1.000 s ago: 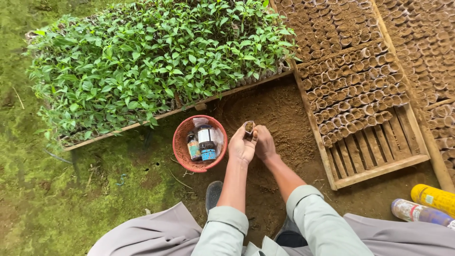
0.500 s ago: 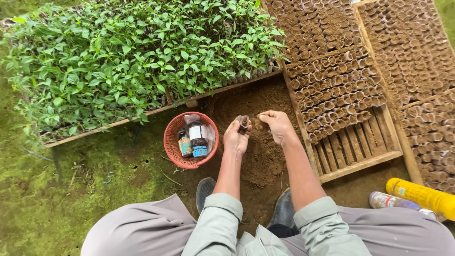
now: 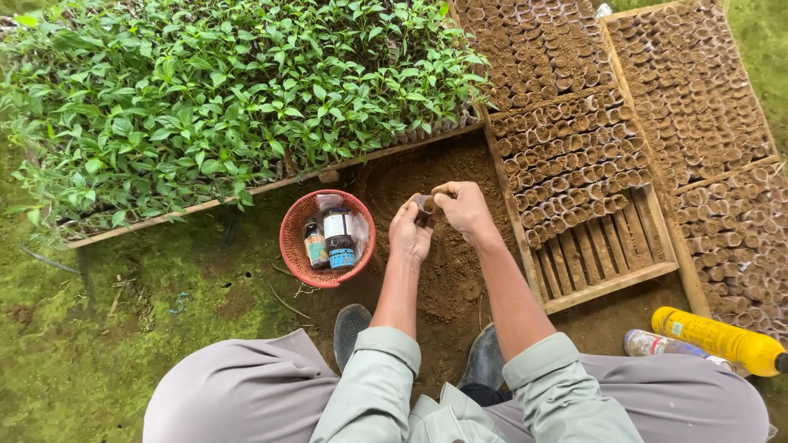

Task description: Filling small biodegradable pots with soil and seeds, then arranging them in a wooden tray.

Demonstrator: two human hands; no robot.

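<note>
A small brown soil-filled paper pot (image 3: 424,209) is gripped in the left hand (image 3: 410,234), fingers curled around its lower part, held above the patch of bare soil (image 3: 443,271) between the knees. The right hand (image 3: 464,207) is brought against the pot's top, thumb and fingertips pinched together at its rim; whether something tiny is pinched there cannot be told from this height. Both hands are touching the pot and each other.

Just left of the left hand, a round red basket (image 3: 292,238) is set on the ground, with two small dark bottles (image 3: 338,238) and a bit of clear plastic lying in it. Beyond the basket and hands, a wooden tray of leafy green seedlings (image 3: 230,90) is spread across the upper left. To the right of the right hand, a slatted wooden tray (image 3: 607,258) is seen, mostly packed with rows of the same brown pots, its near end bare to the slats. More trays of pots (image 3: 698,90) are lined up further right.

At the lower right, near the knee, a yellow spray can (image 3: 718,338) is laid on its side with a second can (image 3: 657,344) just beside it. Dark boots (image 3: 353,324) are planted on the soil; mossy ground (image 3: 90,328) is seen to the left.
</note>
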